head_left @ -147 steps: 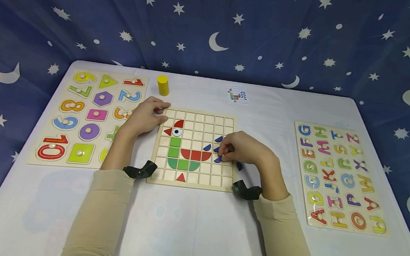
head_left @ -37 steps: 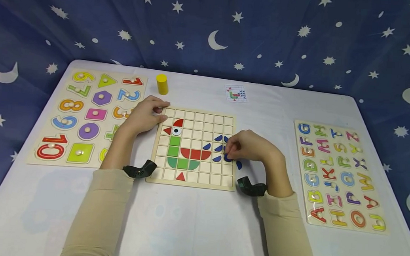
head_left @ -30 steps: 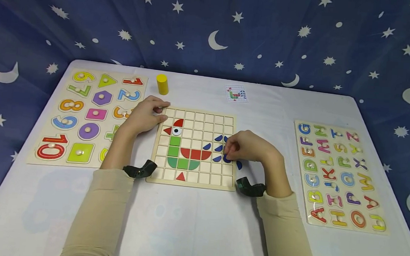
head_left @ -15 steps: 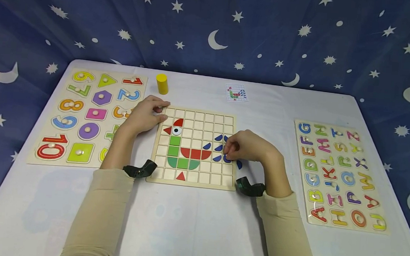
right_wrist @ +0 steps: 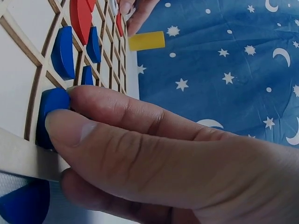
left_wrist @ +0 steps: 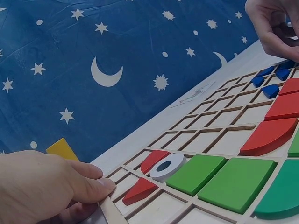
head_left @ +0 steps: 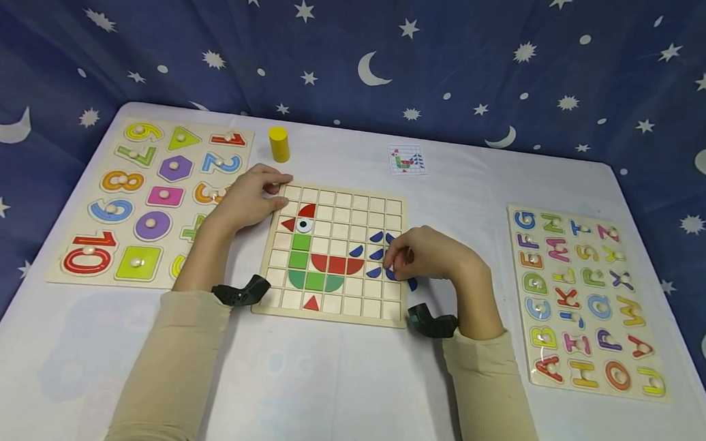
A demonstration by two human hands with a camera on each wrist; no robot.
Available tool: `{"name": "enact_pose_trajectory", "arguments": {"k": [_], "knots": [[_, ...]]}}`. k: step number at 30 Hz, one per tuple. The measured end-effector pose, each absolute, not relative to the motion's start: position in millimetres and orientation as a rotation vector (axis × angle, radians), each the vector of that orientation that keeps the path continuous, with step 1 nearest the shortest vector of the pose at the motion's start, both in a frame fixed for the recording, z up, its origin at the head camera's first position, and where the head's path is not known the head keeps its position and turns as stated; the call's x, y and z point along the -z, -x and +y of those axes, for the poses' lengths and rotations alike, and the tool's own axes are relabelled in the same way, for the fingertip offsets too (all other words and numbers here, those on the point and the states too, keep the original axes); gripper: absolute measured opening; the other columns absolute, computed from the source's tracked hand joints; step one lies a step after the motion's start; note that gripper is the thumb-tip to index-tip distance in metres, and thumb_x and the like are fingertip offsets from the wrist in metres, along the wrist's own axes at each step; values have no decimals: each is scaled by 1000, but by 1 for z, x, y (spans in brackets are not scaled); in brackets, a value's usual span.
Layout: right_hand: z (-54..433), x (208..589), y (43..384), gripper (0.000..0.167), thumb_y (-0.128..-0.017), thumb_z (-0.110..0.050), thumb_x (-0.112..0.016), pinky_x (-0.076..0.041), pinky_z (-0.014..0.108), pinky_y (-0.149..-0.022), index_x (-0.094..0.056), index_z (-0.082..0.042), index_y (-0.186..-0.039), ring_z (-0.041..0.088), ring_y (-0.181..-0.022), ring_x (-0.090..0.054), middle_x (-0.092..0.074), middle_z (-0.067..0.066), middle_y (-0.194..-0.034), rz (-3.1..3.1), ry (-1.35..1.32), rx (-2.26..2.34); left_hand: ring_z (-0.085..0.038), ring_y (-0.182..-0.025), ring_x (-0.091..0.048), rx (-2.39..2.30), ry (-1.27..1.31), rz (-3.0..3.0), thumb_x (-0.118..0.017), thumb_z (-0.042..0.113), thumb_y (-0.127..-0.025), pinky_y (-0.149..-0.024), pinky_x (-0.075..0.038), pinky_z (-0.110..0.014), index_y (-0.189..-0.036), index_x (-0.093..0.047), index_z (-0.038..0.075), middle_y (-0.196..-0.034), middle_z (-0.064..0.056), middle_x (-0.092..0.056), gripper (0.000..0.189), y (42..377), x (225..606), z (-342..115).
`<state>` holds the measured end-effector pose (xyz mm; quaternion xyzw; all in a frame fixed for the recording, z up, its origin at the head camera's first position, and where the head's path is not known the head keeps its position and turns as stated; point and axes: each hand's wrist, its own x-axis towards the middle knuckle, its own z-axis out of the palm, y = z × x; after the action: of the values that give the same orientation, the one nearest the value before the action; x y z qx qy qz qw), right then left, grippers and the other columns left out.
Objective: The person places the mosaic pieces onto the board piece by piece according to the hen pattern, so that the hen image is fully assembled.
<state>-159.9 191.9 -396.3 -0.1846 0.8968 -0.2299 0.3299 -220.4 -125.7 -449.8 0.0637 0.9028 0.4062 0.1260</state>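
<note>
A wooden grid board (head_left: pixel 353 307) bears flat colored pieces laid out like a bird. My left hand (head_left: pixel 252 198) holds the board's far left corner, thumb at the rim in the left wrist view, beside the red triangle (left_wrist: pixel 140 190) and the white eye ring (left_wrist: pixel 168 167). At the board's right edge, my right hand (head_left: pixel 429 253) pinches a blue half-circle piece (right_wrist: pixel 52 100) between thumb and forefinger, set in a cell of the rightmost column. Other blue half-circles (right_wrist: pixel 64 53) sit in nearby cells. One loose blue half-circle (right_wrist: pixel 27 203) lies just off the board, below the fingers.
A small picture card (head_left: pixel 408 160) of the bird lies behind the board, and a yellow cylinder (head_left: pixel 280 145) stands at the back left. A number puzzle (head_left: pixel 110 183) is at left, an alphabet puzzle (head_left: pixel 590 302) at right. A starry blue cloth (head_left: pixel 475 58) hangs behind.
My right hand has shifted one column to the right, leaving a blue half-circle in the cell it held before. The blue piece now pinched has turned slightly in its cell. My left hand keeps its place.
</note>
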Motion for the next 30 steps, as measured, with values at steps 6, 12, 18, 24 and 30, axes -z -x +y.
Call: {"name": "enact_pose_trajectory", "arguments": {"k": [6, 12, 18, 24, 30], "knots": [[208, 392, 161, 13, -78, -10, -75, -41, 28, -62, -68, -14, -87, 15, -68, -51, -57, 0, -72, 2387, 434, 600, -22, -105, -43, -1181, -193, 2630, -63, 12, -90, -94, -36, -38, -134, -55, 13, -120, -5, -47, 44, 221, 450, -125], [215, 394, 160, 30, -72, -24, -82, -36, 31, -64, -58, -12, -85, 18, -74, -49, -52, 2, -76, 2364, 238, 409, -22, -106, -43, -1173, -187, 2631, -63, 12, -91, -94, -36, -39, -134, -55, 13, -121, -5, -47, 45, 221, 451, -126], [210, 396, 161, 33, -70, -25, -83, -37, 32, -65, -56, -12, -86, 20, -79, -50, -54, 4, -80, 2352, 173, 346, -22, -106, -42, -1170, -193, 2639, -62, 13, -91, -94, -36, -39, -134, -55, 13, -121, -5, -47, 44, 221, 451, -126], [212, 396, 161, 30, -72, -23, -82, -37, 32, -65, -58, -13, -87, 19, -79, -51, -55, 4, -80, 2358, 190, 336, -22, -106, -42, -1167, -181, 2636, -62, 13, -91, -94, -36, -39, -134, -55, 14, -121, -5, -47, 44, 220, 451, -126], [215, 396, 162, 16, -80, -18, -75, -39, 31, -66, -63, -15, -89, 20, -77, -51, -55, 4, -80, 2424, 204, 383, -22, -106, -42, -1171, -181, 2635, -62, 12, -91, -93, -36, -39, -134, -55, 13, -121, -5, -47, 44, 220, 450, -125]]}}
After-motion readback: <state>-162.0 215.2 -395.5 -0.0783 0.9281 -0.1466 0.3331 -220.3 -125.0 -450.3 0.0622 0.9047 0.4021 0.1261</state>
